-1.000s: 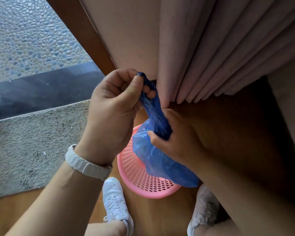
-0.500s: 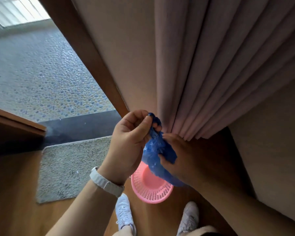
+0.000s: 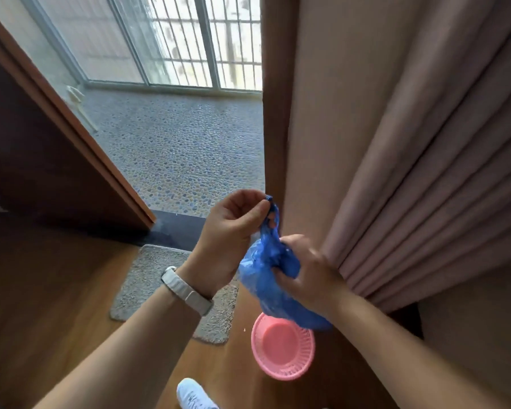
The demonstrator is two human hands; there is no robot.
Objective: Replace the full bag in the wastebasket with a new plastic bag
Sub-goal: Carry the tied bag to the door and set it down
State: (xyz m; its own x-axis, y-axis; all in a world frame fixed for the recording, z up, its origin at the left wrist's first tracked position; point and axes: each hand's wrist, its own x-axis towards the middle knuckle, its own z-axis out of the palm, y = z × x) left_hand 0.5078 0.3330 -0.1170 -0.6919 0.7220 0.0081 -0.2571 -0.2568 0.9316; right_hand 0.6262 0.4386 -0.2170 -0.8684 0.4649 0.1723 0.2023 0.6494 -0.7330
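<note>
Left hand (image 3: pixel 230 231) pinched shut on the twisted top of the blue bag (image 3: pixel 266 278). Right hand (image 3: pixel 307 270) squeezed tight around the bag's middle. Bag held up in the air, full and round, above the pink wastebasket (image 3: pixel 283 349). Wastebasket down on the wood floor (image 3: pixel 56 290), bare inside, near the gray mat (image 3: pixel 148 278) and the pink curtain (image 3: pixel 410 172).

Your left hand (image 3: pixel 233 231) pinches the bag's (image 3: pixel 266 278) top, your right hand (image 3: pixel 304 270) grips it lower, and it hangs above the basket (image 3: pixel 283 349) on the floor (image 3: pixel 56 290). The mat (image 3: pixel 160 278) lies left of the basket, by the doorway; the curtain (image 3: pixel 410 172) hangs to your right.
</note>
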